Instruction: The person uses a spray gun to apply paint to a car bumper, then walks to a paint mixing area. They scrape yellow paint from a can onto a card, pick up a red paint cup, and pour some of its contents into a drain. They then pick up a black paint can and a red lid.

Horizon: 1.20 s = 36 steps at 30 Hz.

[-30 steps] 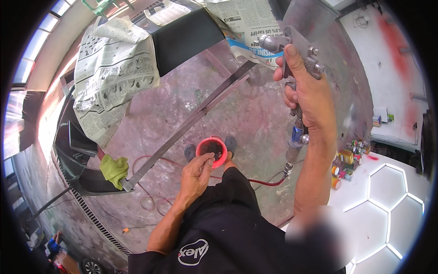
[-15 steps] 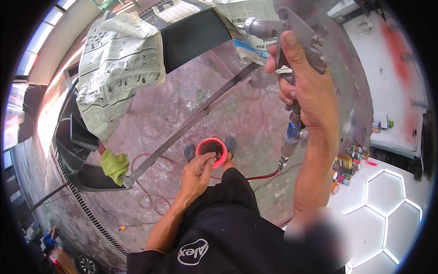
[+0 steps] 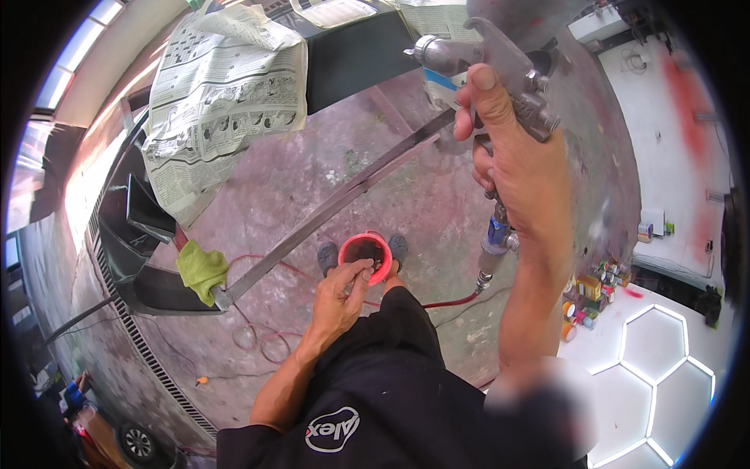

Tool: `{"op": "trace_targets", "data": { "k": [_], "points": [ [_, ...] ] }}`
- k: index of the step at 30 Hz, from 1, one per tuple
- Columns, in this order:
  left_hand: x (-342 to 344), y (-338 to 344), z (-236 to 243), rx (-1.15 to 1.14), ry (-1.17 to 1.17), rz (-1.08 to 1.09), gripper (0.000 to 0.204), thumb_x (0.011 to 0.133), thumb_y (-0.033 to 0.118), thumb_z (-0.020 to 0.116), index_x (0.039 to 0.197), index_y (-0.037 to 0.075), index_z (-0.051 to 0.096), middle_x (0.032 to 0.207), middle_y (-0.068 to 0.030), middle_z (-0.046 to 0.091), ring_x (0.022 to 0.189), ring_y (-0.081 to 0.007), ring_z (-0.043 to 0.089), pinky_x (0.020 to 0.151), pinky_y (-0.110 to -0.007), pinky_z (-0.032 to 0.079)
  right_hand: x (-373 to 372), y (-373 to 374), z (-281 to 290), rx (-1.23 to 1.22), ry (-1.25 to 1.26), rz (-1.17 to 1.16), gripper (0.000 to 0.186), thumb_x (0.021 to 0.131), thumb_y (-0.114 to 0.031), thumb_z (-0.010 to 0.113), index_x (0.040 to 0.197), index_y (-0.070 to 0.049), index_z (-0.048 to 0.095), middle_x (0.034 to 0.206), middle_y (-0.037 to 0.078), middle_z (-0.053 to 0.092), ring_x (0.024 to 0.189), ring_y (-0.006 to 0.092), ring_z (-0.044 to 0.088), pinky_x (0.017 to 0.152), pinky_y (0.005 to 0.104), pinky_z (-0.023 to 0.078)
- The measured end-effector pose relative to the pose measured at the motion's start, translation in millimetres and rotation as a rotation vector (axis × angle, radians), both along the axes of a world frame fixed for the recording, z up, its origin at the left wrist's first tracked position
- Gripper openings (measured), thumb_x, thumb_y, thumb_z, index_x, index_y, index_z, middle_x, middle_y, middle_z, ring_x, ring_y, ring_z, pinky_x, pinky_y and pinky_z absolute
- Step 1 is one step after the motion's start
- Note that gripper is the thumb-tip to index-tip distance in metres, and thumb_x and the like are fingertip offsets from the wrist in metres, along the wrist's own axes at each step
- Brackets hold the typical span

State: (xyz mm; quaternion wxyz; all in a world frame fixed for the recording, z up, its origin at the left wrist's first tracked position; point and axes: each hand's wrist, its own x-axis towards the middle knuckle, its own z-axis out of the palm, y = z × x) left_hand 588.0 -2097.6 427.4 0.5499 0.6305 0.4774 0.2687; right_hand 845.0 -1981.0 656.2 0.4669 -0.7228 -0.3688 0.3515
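Observation:
In my raised right hand is a metal spray gun, my fingers wrapped round its grip and the thumb up along its back. A blue-and-clear fitting hangs below the grip and joins a red air hose on the floor. My left hand is low in front of my body, its thumb and fingers pinched at the near rim of a red cup. The cup's inside looks dark; what lies in it is hard to make out.
Newspaper sheets cover parts of a dark panel ahead. A long metal bar slants across, a green cloth at its near end. Cans stand at the right. A floor grate and a car wheel are at the left.
The view has shifted slightly, so the panel, newspaper and bar appear farther right. The spray gun in my right hand sits slightly lower and tilts a little differently. My left hand stays at the red cup.

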Motion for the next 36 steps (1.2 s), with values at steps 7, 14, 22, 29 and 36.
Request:
{"op": "trace_targets", "data": {
  "k": [7,14,22,29,36],
  "points": [
    [-2,-1,9,-0.058,-0.012,0.061,0.021,0.105,0.01,0.072,0.124,0.002,0.078,0.11,-0.0154,0.082,0.096,-0.0283,0.078,0.093,-0.036,0.055,-35,-14,-4,0.121,0.082,0.09,0.052,0.101,-0.056,0.08,0.106,-0.004,0.075,0.082,0.001,0.068,0.052,0.0032,0.042,0.048,0.0231,0.031],
    [-9,-7,5,-0.035,-0.019,0.059,0.021,0.105,0.012,0.072,0.124,0.004,0.079,0.111,-0.0146,0.081,0.095,-0.0284,0.076,0.091,-0.037,0.052,-50,-25,-13,0.166,-0.175,0.11,0.037,0.103,-0.038,0.084,0.116,-0.004,0.078,0.082,-0.002,0.07,0.076,0.0055,0.057,0.067,0.0257,0.045],
    [-22,-13,-5,0.032,-0.024,0.018,0.022,0.109,0.008,0.069,0.127,-0.003,0.076,0.101,-0.0115,0.076,0.085,-0.0137,0.072,0.076,-0.029,0.056,-68,-44,-36,0.186,-0.256,0.187,0.034,0.102,-0.031,0.085,0.114,-0.002,0.075,0.083,0.002,0.072,0.077,0.0063,0.059,0.068,0.0278,0.048],
    [-27,-15,-8,0.069,-0.035,0.011,0.024,0.111,0.01,0.068,0.128,-0.004,0.076,0.104,-0.0113,0.077,0.088,-0.0137,0.073,0.078,-0.029,0.057,-59,-71,-54,0.095,-0.015,0.16,0.048,0.104,-0.049,0.079,0.117,-0.003,0.078,0.086,-0.003,0.069,0.068,0.0038,0.052,0.06,0.0253,0.039],
    [-31,-21,-10,-0.1,-0.019,-0.001,0.023,0.111,0.012,0.067,0.126,-0.002,0.077,0.106,-0.0128,0.079,0.094,-0.0192,0.075,0.081,-0.033,0.058,-26,-88,-70,0.103,-0.136,-0.168,0.048,0.106,-0.049,0.077,0.12,-0.003,0.077,0.087,-0.003,0.069,0.067,0.0041,0.048,0.059,0.0267,0.036]
  ]
}}
